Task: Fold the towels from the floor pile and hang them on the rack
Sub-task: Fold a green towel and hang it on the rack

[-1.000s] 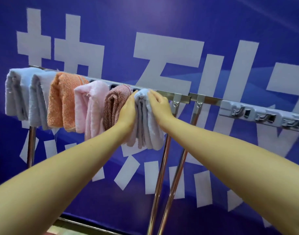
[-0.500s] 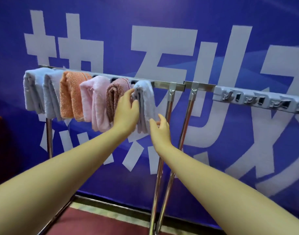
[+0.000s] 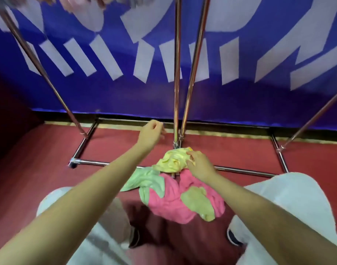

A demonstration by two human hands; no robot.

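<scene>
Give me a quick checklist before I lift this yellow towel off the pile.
1. Right hand grips the yellow towel: ok.
2. Left hand free to help unfold: ok, it holds nothing.
3. Yellow towel on top of the pile, not pinned under the pink towel: ok.
4. Towel corners found for folding: not ok, it is crumpled.
5. Towel clear of the rack base bar: cannot tell.
6. Space on the rail: cannot tell, rail out of view.
</scene>
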